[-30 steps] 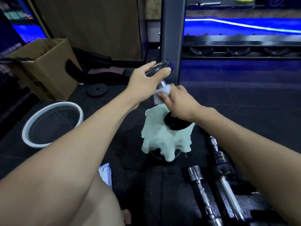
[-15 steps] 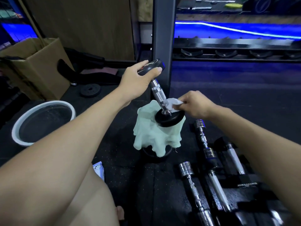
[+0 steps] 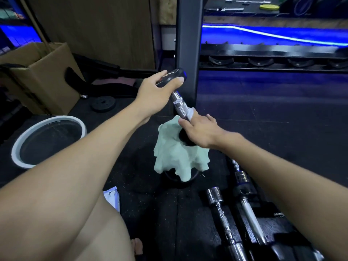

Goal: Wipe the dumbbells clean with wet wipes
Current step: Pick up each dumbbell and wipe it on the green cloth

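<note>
Near frame centre, a small dumbbell with black rubber end discs and a knurled chrome handle (image 3: 179,104), tilted with its top leaning toward 11 o'clock. Upper disc gripped by the left hand (image 3: 157,93), fingers curled over the glossy rim, thumb across the face. Lower disc resting on a crumpled pale-green cloth (image 3: 177,157), soft and folded, draped over a dark round object on the floor. At the lower handle, the right hand (image 3: 199,130) closed round the bar, pinching a thin white wet wipe (image 3: 191,114) against the ridged metal, just above the lower disc. At 4 to 5 o'clock, 3 or so bare chrome dumbbell bars (image 3: 222,213) with threaded ends, lying on the speckled black rubber floor mat (image 3: 160,213). At 9 o'clock, a round white-rimmed basin (image 3: 17,146) with a dark inside. At 10 o'clock, an open brown cardboard box (image 3: 47,76); beside it, a flat black weight plate (image 3: 103,103). At 7 o'clock, a white wipes packet (image 3: 112,196), partly hidden by a bare knee. At 12 o'clock, a grey steel rack upright (image 3: 189,44).
</note>
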